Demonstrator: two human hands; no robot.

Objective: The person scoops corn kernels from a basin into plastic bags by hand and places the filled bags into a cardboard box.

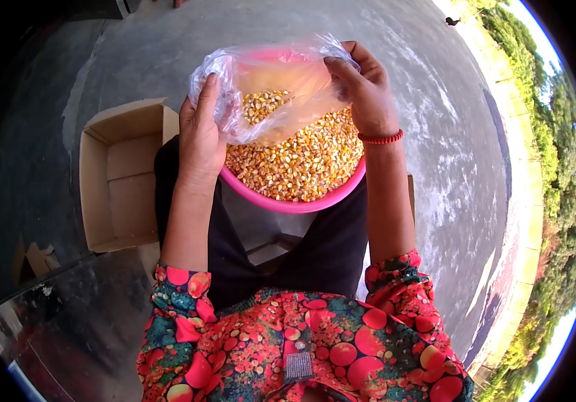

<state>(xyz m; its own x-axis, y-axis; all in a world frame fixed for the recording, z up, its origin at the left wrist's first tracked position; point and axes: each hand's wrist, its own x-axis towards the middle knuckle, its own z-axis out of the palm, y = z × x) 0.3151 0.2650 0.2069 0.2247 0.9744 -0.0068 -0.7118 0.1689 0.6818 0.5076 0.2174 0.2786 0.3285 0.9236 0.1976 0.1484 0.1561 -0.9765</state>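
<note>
A clear plastic bag (271, 127) is stretched between my two hands above a pink basin (281, 204). Loose corn kernels (295, 167), yellow and whitish, fill the basin; some show through the thin plastic. My left hand (201, 134) grips the bag's left side, thumb on top. At the bag's upper right edge, my right hand (368, 87) pinches the plastic between thumb and fingers. A red bracelet (380, 138) circles my right wrist. The bag's mouth appears spread apart, and whether any kernels lie inside it I cannot tell.
An open cardboard box (127, 174) stands on the concrete floor (435, 161) to my left. My dark-trousered legs (328, 248) flank the basin. A dark glossy surface (80, 328) lies at the lower left. Green plants (549, 154) line the bright right edge.
</note>
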